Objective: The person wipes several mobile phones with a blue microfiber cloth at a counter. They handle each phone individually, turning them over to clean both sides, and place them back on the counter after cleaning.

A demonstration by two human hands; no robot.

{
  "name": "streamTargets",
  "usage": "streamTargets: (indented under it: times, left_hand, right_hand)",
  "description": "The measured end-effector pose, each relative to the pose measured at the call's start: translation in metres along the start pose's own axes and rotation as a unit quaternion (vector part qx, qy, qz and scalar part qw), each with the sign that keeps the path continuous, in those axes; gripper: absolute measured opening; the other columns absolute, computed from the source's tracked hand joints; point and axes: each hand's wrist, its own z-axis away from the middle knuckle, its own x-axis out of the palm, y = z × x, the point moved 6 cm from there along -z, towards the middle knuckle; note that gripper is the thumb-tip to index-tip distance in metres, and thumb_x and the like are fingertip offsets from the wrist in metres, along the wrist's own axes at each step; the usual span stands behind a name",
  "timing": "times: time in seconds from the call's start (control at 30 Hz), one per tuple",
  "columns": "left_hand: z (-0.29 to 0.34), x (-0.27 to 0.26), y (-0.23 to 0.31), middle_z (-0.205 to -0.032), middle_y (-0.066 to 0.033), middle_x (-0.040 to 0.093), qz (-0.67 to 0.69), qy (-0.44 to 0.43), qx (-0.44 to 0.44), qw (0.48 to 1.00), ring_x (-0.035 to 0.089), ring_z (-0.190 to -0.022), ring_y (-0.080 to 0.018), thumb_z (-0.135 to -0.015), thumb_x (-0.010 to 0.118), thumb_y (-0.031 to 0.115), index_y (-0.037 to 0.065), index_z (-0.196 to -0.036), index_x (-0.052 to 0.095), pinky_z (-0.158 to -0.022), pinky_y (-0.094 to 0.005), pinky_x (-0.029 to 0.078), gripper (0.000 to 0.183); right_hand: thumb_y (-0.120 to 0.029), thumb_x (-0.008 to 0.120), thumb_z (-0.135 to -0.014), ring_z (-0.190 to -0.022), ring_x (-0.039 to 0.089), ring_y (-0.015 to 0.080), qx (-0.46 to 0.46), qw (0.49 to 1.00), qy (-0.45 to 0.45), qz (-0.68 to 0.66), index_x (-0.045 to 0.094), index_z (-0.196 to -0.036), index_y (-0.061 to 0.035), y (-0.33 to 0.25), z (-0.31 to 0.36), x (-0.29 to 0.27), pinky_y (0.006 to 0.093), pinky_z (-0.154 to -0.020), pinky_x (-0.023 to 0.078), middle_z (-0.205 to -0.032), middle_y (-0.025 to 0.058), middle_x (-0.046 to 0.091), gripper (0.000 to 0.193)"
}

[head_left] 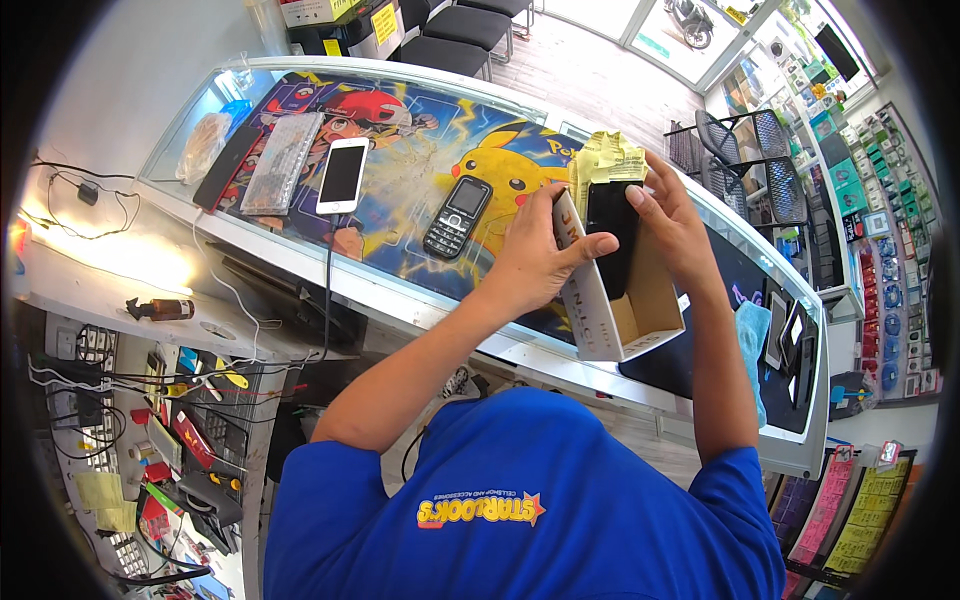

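Observation:
My left hand (535, 245) grips the left side of a narrow, open white cardboard box (598, 325) with a brown inside, tilted over the counter. Within the box stands a flat black slab (612, 225), its kind not plain to see. Behind its upper end rises a bundle of yellow paper slips (608, 160) with writing on them. My right hand (675, 225) is closed at the box's far right, thumb against the slab's upper edge and fingers curled behind by the slips. Left of the box lie a black keypad phone (459, 217) and a white smartphone (343, 176) with a dark cable plugged in.
The glass-edged counter carries a colourful cartoon mat (410, 130), a bubble-wrap sleeve (283, 163) and a red-black flat case (228, 168). A blue cloth (752, 350) and several phones lie at its right end. A brown bottle (160, 309) stands on the lower left desk among cables.

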Motion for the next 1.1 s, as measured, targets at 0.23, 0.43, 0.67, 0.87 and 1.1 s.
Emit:
streamTargets:
  times: [0.23, 0.43, 0.67, 0.87, 1.1]
  left_hand:
    - [0.018, 0.02, 0.006, -0.138, -0.0267, 0.052, -0.088, 0.052, 0.071, 0.992, 0.054, -0.133, -0.0376, -0.089, 0.077, 0.074, -0.008, -0.151, 0.043, -0.116, -0.0479, 0.042, 0.109]
    - [0.016, 0.001, 0.006, -0.135, -0.025, 0.058, -0.003, -0.174, 0.039, 0.984, 0.063, -0.125, -0.0308, -0.099, 0.079, 0.049, 0.001, -0.15, 0.05, -0.105, -0.0439, 0.053, 0.076]
    - [-0.038, -0.007, 0.02, -0.162, -0.0201, 0.051, -0.045, -0.349, 0.007, 0.936, 0.046, -0.154, -0.0316, -0.079, 0.098, 0.033, 0.008, -0.17, 0.027, -0.13, -0.0478, 0.035, 0.118]
    - [-0.04, 0.026, 0.023, -0.16, -0.0178, 0.054, 0.072, -0.387, 0.019, 0.919, 0.047, -0.153, -0.0301, -0.077, 0.1, 0.027, 0.009, -0.17, 0.014, -0.131, -0.0472, 0.033, 0.128]
    - [-0.042, 0.032, 0.01, -0.158, -0.0181, 0.054, 0.069, -0.367, 0.032, 0.927, 0.052, -0.148, -0.0314, -0.079, 0.1, 0.031, 0.006, -0.172, 0.008, -0.128, -0.0444, 0.036, 0.133]
  right_hand:
    - [-0.048, 0.077, -0.1, -0.149, 0.052, 0.0423, -0.083, 0.927, -0.013, 0.366, 0.036, -0.171, -0.0133, -0.062, 0.063, 0.012, 0.05, -0.124, 0.042, -0.167, 0.0236, 0.046, 0.089]
    - [-0.04, 0.094, -0.081, -0.153, 0.046, 0.0404, -0.072, 0.852, 0.022, 0.519, 0.061, -0.154, -0.0146, -0.073, 0.114, 0.015, 0.0506, -0.124, 0.041, -0.167, 0.0171, 0.047, 0.084]
    - [-0.009, 0.076, -0.097, -0.138, 0.061, 0.0356, -0.1, 0.924, -0.055, 0.364, 0.075, -0.125, -0.0072, -0.049, 0.12, 0.008, 0.046, -0.113, 0.05, -0.147, 0.0149, 0.063, 0.028]
    - [-0.012, 0.077, -0.097, -0.122, 0.065, 0.0329, -0.167, 0.885, -0.047, 0.431, 0.074, -0.126, -0.0103, -0.051, 0.13, -0.006, 0.046, -0.105, 0.052, -0.13, 0.0108, 0.067, 0.03]
    - [-0.008, 0.075, -0.095, -0.105, 0.066, 0.0293, -0.194, 0.873, 0.059, 0.444, 0.075, -0.123, -0.0129, -0.049, 0.142, 0.025, 0.0431, -0.096, 0.048, -0.113, 0.0078, 0.069, 0.028]
